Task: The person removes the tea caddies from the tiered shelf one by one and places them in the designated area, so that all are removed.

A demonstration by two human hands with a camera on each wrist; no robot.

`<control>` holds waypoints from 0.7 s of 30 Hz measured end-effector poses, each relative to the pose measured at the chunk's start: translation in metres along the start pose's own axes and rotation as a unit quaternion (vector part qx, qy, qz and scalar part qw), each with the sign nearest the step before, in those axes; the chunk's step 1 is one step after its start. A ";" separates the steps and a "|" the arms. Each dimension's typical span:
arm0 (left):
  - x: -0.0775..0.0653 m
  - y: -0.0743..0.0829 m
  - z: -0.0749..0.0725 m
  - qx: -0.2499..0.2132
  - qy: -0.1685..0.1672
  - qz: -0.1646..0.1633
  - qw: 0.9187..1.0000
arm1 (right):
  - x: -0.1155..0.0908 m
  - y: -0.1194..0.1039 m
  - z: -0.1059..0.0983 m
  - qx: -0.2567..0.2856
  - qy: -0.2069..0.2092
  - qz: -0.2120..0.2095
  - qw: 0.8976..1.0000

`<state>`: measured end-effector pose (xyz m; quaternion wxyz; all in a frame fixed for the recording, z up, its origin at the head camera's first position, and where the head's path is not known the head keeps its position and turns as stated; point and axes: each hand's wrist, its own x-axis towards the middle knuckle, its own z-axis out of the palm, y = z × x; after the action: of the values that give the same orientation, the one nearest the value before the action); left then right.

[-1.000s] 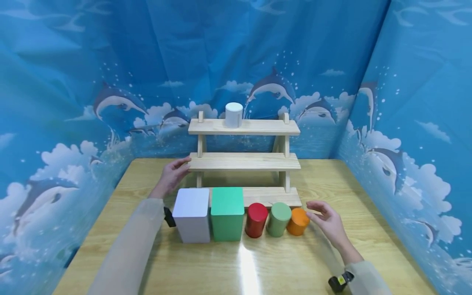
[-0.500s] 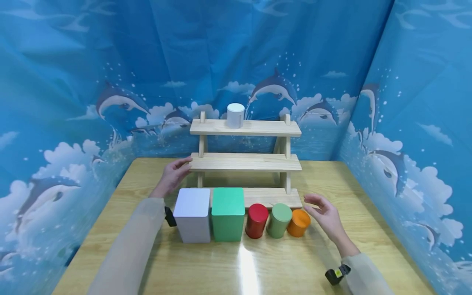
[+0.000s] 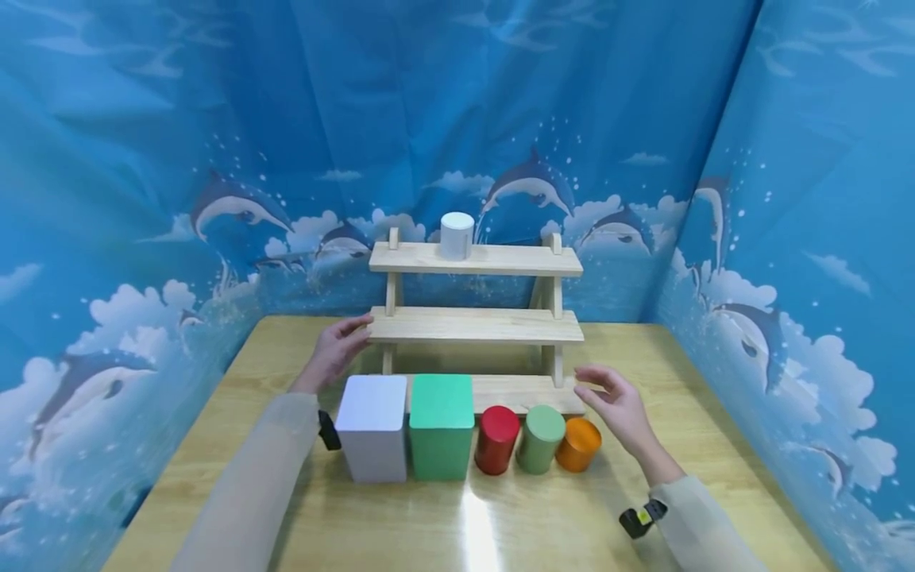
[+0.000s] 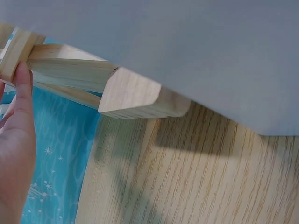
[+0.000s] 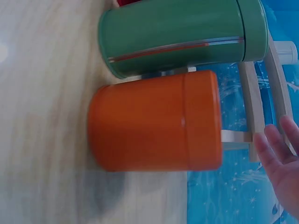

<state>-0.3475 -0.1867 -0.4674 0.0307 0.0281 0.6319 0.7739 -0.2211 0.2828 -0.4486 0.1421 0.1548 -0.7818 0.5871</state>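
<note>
A three-tier wooden display stand (image 3: 475,324) stands on the table. My left hand (image 3: 332,349) grips the left end of its middle shelf; in the left wrist view, the fingers (image 4: 22,100) lie against the shelf end. At the lowest shelf's right end is my right hand (image 3: 616,405), fingers apart and loosely bent, holding nothing. Whether it touches the shelf I cannot tell. Just in front of that hand stands a short orange tin (image 3: 579,445), large in the right wrist view. Up on the top shelf, left of centre, sits a white tin (image 3: 457,237).
In a row before the stand are a white box (image 3: 371,429), a green box (image 3: 441,429), a red tin (image 3: 496,439) and a light green tin (image 3: 540,439). They partly hide the lowest shelf. A blue dolphin-print curtain (image 3: 322,119) surrounds the table (image 3: 400,524).
My right hand has moved left and slightly up, from beside the orange tin to the lowest shelf's right end. The left hand keeps its hold. The head view has tilted slightly.
</note>
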 end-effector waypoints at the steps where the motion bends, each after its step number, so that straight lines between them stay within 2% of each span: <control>1: 0.000 0.000 0.000 0.000 0.000 0.000 1.000 | 0.001 -0.001 0.001 -0.002 -0.001 0.002 1.000; 5: -0.002 0.001 0.000 0.002 -0.001 0.002 1.000 | 0.009 -0.009 0.005 -0.002 -0.003 0.003 1.000; 15: -0.001 0.000 -0.001 0.008 -0.006 -0.002 1.000 | 0.031 -0.053 0.023 -0.019 -0.021 -0.002 1.000; 19: -0.003 0.003 0.001 0.012 -0.007 -0.006 1.000 | 0.041 -0.059 0.027 -0.001 -0.033 -0.007 0.999; 21: -0.003 0.003 0.001 0.014 -0.007 -0.006 1.000 | 0.047 -0.053 0.029 0.008 -0.030 -0.015 0.999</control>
<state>-0.3442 -0.1862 -0.4640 0.0394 0.0296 0.6427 0.7645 -0.2440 0.2374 -0.3912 0.1259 0.1848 -0.7789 0.5860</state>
